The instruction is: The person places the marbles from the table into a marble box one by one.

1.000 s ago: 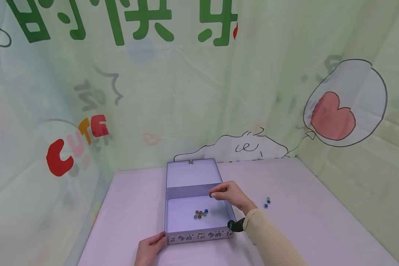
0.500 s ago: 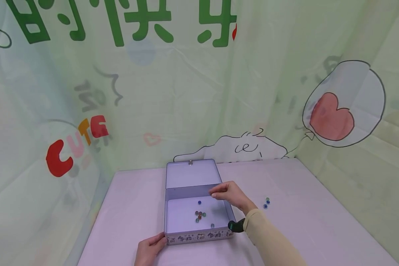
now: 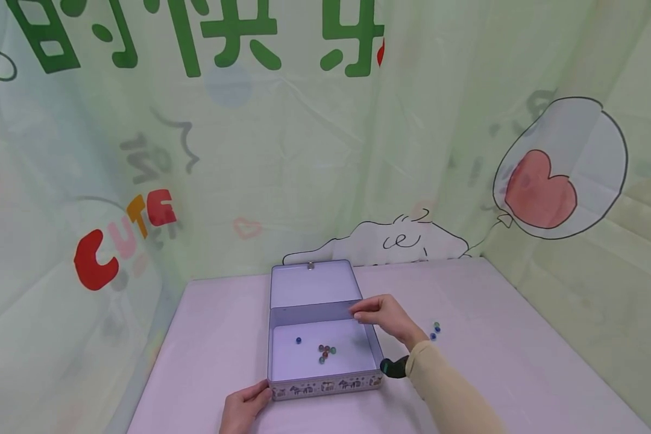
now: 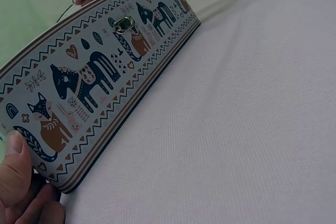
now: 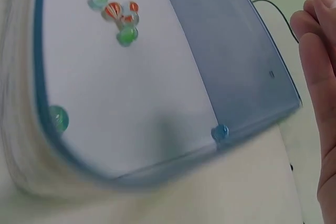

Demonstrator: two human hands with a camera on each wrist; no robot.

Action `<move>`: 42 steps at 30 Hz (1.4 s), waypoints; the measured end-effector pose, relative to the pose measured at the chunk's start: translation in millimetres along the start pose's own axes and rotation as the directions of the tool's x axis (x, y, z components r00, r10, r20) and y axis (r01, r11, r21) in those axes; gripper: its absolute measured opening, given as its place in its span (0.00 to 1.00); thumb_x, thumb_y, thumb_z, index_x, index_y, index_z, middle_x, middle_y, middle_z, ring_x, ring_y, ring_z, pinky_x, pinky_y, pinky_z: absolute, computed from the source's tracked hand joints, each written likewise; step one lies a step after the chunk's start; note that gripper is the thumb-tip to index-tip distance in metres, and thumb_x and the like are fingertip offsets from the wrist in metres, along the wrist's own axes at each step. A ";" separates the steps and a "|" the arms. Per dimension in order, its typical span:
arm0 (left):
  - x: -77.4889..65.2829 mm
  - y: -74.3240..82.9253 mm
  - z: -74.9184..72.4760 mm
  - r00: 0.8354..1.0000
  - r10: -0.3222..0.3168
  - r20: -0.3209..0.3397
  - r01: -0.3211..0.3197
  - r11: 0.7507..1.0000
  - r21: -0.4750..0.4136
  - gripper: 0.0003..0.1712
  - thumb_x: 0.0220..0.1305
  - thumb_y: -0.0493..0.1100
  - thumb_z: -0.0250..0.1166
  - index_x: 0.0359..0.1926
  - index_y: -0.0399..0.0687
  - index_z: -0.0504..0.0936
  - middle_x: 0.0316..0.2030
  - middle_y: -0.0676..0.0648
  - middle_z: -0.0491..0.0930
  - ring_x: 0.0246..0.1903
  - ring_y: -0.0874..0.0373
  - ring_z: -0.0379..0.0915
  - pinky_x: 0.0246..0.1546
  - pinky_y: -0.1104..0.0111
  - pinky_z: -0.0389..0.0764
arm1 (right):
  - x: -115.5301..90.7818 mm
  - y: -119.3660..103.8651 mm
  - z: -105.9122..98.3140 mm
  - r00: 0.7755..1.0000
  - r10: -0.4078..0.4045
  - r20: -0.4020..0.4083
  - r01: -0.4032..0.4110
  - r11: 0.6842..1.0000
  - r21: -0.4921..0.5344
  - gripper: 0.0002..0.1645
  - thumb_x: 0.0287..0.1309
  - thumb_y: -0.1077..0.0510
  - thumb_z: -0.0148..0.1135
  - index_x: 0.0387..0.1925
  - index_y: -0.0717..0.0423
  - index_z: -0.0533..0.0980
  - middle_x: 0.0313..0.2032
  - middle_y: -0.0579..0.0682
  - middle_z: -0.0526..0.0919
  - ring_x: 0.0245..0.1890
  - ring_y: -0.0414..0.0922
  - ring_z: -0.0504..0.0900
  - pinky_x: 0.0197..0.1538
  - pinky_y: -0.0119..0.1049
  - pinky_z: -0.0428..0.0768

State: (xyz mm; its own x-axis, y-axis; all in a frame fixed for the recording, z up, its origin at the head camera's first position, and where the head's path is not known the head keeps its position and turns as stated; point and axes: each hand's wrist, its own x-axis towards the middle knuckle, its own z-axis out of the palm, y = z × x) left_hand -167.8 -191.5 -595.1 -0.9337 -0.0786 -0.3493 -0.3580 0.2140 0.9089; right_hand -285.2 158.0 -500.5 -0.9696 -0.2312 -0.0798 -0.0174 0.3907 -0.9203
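Observation:
A shallow tin box (image 3: 325, 387) with animal pictures on its front lies with its lid (image 3: 313, 284) tipped back. My left hand (image 3: 244, 407) grips its front left corner; in the left wrist view the thumb (image 4: 16, 158) presses the printed face and fingers curl at the lower corner. My right hand (image 3: 382, 313) hovers over the box's right rear side, fingers gathered, with nothing seen between them. Inside, several glass marbles cluster around an orange-striped marble (image 5: 113, 10). A blue marble (image 3: 298, 340) sits apart at the left. The right wrist view also shows a blue marble (image 5: 220, 132) near a rear corner and a green marble (image 5: 59, 119) by a wall.
Three loose marbles (image 3: 437, 330) lie on the white tabletop (image 3: 483, 361) right of the box. A printed curtain (image 3: 314, 150) hangs behind and along both sides. A dark wrist device (image 3: 395, 367) sits at my right cuff, close to the box's right front corner.
The marble pinched in my right hand has been let go into the box. A blue marble has rolled leftward, others have shifted. My right hand has drawn slightly right; the left stays put.

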 end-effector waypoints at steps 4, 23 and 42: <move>0.0 0.3 0.3 1.000 -0.008 0.010 0.008 1.000 -0.005 0.27 0.68 0.45 0.70 0.60 0.30 0.79 0.57 0.34 0.82 0.60 0.39 0.80 0.56 0.57 0.87 | -6.2 10.3 -18.8 0.999 0.012 -0.031 -0.012 1.000 -0.005 0.15 0.66 0.58 0.68 0.51 0.59 0.85 0.49 0.55 0.89 0.49 0.47 0.87 0.59 0.46 0.87; -0.7 -1.7 -6.8 0.999 0.036 0.003 -0.036 0.999 0.031 0.28 0.67 0.45 0.70 0.60 0.27 0.78 0.56 0.32 0.82 0.60 0.37 0.79 0.55 0.56 0.87 | -51.3 75.7 -134.7 0.980 0.092 -0.178 -0.117 0.984 -0.135 0.26 0.68 0.48 0.66 0.58 0.62 0.81 0.55 0.57 0.87 0.49 0.37 0.86 0.66 0.62 0.79; 2.7 -1.7 -0.7 1.000 0.007 0.013 -0.007 1.000 0.007 0.28 0.67 0.45 0.70 0.60 0.28 0.78 0.57 0.32 0.82 0.61 0.38 0.79 0.57 0.55 0.86 | -45.7 117.6 -103.1 0.949 0.067 -0.308 -0.213 0.857 -0.469 0.07 0.61 0.64 0.68 0.40 0.59 0.87 0.43 0.59 0.90 0.49 0.60 0.84 0.54 0.58 0.83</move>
State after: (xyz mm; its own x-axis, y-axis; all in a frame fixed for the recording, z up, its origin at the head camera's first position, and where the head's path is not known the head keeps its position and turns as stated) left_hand -169.7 -192.7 -597.4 -0.9362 -0.0639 -0.3456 -0.3509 0.2215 0.9098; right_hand -268.1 306.4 -565.6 -0.9965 0.0812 -0.0194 0.0769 0.8019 -0.5925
